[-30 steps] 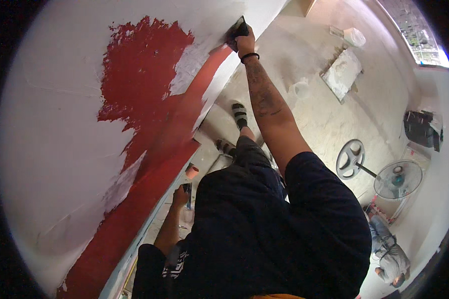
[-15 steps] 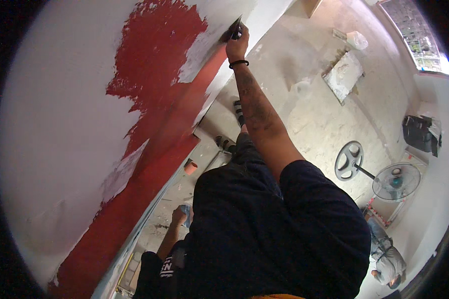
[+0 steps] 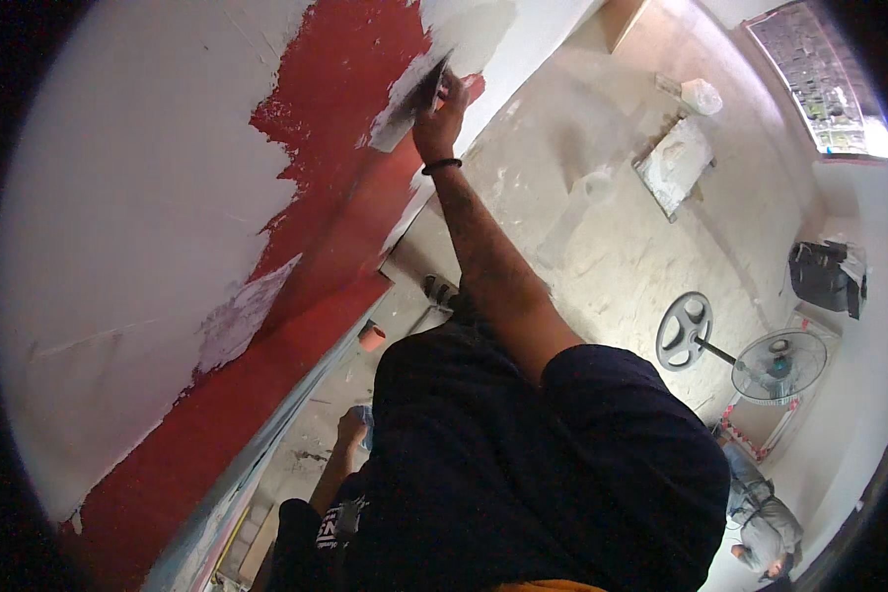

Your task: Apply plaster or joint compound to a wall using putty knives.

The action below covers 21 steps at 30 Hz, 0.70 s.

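My right hand, a dark band at its wrist, is closed on a finishing trowel held against the wall. The trowel's blade lies where red paint meets pale filler. Low beside my body, my left hand is closed around a light-blue object, mostly hidden by my dark shirt, so its kind does not show. White coating covers much of the wall, with a ragged edge along the red. A thinly smeared patch overlaps the lower red part.
An orange-red cup-like object stands on the floor near the wall's foot. A white-smeared board and a whitish bag lie farther off. To the right are a pedestal fan, a black container and another person.
My right hand and the trowel have moved left and downward across the wall. Pale filler now shows beyond the trowel. My left hand stays low beside me, and the view has shifted slightly.
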Motion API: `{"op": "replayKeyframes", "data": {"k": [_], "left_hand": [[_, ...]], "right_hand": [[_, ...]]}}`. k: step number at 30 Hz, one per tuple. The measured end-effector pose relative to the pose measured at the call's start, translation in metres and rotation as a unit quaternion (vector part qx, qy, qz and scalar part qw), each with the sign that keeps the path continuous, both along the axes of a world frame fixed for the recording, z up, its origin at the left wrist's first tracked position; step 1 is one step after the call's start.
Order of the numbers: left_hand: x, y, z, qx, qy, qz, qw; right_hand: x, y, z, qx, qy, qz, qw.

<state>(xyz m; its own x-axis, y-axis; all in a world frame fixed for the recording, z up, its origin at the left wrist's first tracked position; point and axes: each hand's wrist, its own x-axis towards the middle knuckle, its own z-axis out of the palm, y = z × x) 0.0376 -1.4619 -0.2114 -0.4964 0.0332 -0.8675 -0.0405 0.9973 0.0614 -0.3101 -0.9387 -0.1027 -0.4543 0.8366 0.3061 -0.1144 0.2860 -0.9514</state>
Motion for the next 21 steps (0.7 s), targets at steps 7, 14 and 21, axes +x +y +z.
{"op": "replayKeyframes", "data": {"k": [7,14,21], "left_hand": [[-0.002,-0.010,-0.005,0.032,0.037,0.016,0.999],[-0.001,-0.019,0.013,0.003,0.005,0.031,0.999],[0.037,-0.083,0.002,0.026,-0.010,-0.443,0.896]], "right_hand": [[0.061,-0.021,-0.002,-0.137,0.072,0.158,0.975],[0.049,0.119,-0.103,-0.260,0.074,0.104,0.957],[-0.036,0.169,-0.147,-0.293,0.087,0.110,0.946]]}}
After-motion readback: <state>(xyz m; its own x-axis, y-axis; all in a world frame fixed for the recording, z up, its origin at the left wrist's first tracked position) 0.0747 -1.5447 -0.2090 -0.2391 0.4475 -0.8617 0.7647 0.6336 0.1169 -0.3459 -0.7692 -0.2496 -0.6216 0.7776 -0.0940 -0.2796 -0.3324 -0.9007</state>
